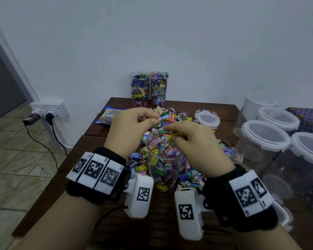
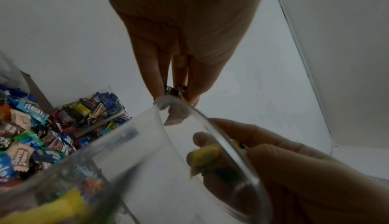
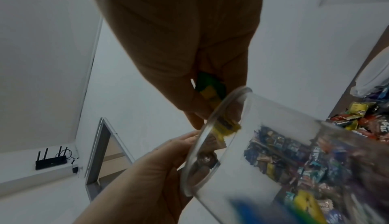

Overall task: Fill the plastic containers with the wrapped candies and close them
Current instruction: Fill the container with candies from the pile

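An open clear plastic container (image 1: pixel 163 159), partly filled with wrapped candies, stands in the middle of the loose candy pile (image 1: pixel 172 116) on the dark wooden table (image 1: pixel 116 222). My left hand (image 1: pixel 152 120) hovers just behind the container's rim and pinches a small dark candy (image 2: pixel 174 90) in its fingertips. Over the rim on the right, my right hand (image 1: pixel 177 137) pinches a yellow-green wrapped candy (image 1: pixel 173 135), also seen as the yellow candy (image 3: pixel 210 88) in the right wrist view. The container rim (image 2: pixel 210 136) lies between both hands.
Two filled lidless containers (image 1: pixel 148 89) stand at the back by the wall. A loose white-rimmed lid (image 1: pixel 207 120) lies right of the pile. Several empty lidded containers (image 1: pixel 264 141) crowd the right side. A blue candy bag (image 1: pixel 107 116) lies at the left; a power strip (image 1: pixel 49 110) sits below.
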Tool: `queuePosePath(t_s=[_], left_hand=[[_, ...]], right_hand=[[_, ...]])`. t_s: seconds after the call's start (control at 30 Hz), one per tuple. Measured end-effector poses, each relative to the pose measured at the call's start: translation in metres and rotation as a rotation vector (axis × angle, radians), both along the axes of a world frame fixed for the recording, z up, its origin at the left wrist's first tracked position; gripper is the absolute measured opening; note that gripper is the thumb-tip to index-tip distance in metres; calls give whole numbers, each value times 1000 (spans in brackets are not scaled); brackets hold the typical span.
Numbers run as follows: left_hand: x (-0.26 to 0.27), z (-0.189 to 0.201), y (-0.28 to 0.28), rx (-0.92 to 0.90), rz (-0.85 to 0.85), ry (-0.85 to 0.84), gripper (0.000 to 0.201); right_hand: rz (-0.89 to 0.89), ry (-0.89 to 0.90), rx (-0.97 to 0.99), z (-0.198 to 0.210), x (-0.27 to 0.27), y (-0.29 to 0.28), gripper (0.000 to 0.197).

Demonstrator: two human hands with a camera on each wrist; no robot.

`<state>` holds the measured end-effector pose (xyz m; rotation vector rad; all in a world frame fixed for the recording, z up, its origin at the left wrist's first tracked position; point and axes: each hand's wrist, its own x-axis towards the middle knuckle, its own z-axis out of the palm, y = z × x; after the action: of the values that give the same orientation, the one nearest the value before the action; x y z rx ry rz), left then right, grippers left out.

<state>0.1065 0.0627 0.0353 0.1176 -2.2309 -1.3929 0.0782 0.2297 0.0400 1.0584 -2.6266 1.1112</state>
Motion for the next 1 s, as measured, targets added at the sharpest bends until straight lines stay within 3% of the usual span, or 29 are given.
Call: queuePosePath(t_s=[0.2,0.4,0.57,0.83,1.0], left_hand=[[-1,-4,1,-8,-15,-2,15],[6,1,3,-61,-47,41,23],[10,3,10,-142,-119,69,18],[15,0,22,-333,-180,-99,22],[16,4,20,-294,-181,-110,29]], right_hand=[[27,-60,-81,-3,5,1,50],[-100,-94,-419,-32,14,5,51],[-12,-432,-366,-57,15,5,110],[51,-426,-462,-70,10,-1,74],[40,-403,-381,-66,7,4,78]])
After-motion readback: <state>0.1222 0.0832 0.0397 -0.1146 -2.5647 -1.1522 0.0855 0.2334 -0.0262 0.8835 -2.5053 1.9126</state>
